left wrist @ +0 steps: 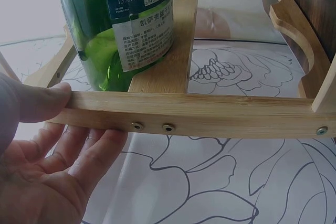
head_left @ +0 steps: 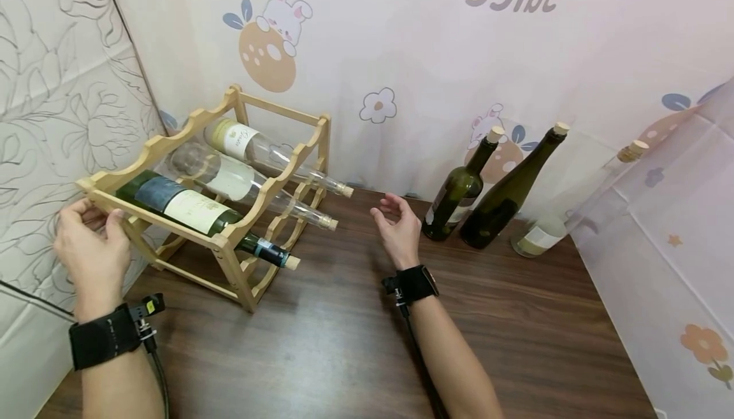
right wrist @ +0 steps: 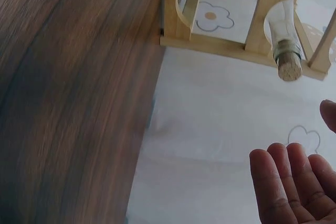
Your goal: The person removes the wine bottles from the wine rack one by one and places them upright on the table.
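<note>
My left hand (head_left: 94, 241) pinches the side rail of a wooden wine rack (head_left: 232, 272), thumb on top and fingers curled beneath, as the left wrist view shows. Right beside it lies a green wine bottle (head_left: 197, 211) with a blue and cream label, its corked neck pointing to the front right. Two clear corked bottles lie behind it on the rack's top tier, a middle one (head_left: 235, 180) and a far one (head_left: 258, 145). Between the rack and the standing bottles, my right hand (head_left: 399, 225) hovers with relaxed fingers and holds nothing.
Right of my right hand stand a dark green bottle (head_left: 455, 199), a taller green bottle (head_left: 507, 196) and a clear bottle (head_left: 541, 234), all corked. The brown wood-grain table (head_left: 321, 342) meets patterned curtain walls (head_left: 413, 43) at the back and sides. Cables trail from both wrist cameras.
</note>
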A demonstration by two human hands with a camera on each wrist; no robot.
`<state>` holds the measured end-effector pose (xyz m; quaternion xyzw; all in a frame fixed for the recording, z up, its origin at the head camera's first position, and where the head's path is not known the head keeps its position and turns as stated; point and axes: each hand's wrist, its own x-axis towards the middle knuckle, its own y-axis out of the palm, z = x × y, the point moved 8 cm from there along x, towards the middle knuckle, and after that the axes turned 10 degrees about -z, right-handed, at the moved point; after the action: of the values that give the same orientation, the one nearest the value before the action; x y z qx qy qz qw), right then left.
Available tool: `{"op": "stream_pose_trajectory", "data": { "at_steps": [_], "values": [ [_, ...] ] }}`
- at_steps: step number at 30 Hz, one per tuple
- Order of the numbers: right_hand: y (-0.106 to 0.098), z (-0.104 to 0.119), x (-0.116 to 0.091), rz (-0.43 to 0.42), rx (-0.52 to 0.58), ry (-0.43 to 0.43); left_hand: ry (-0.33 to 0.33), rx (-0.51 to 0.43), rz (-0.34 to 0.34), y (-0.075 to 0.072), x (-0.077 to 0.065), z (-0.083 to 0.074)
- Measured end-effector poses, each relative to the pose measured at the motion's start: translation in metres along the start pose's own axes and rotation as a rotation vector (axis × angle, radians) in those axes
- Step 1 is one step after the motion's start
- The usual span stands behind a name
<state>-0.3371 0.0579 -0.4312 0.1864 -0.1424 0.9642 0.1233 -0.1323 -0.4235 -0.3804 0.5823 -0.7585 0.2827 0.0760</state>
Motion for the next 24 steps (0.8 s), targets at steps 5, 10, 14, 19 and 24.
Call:
{"op": "stream_pose_trajectory", "data": {
  "at_steps": [5,10,14,19,24],
  "values": [
    [0.014,0.002,-0.002,0.021,0.004,0.003,-0.006,0.007,0.008,0.0,0.0,0.0],
    [0.026,0.004,-0.004,0.037,0.023,0.006,0.002,0.016,0.008,0.001,0.0,0.0],
    [0.035,0.005,-0.004,0.05,0.034,0.01,0.008,0.019,0.0,0.0,-0.002,-0.001],
    [0.043,0.007,-0.005,0.059,0.048,0.018,0.005,0.023,-0.004,-0.001,-0.002,0.0],
    [0.047,0.01,-0.007,0.06,0.056,0.026,0.011,0.019,-0.008,-0.001,-0.001,-0.002]
  ]
}}
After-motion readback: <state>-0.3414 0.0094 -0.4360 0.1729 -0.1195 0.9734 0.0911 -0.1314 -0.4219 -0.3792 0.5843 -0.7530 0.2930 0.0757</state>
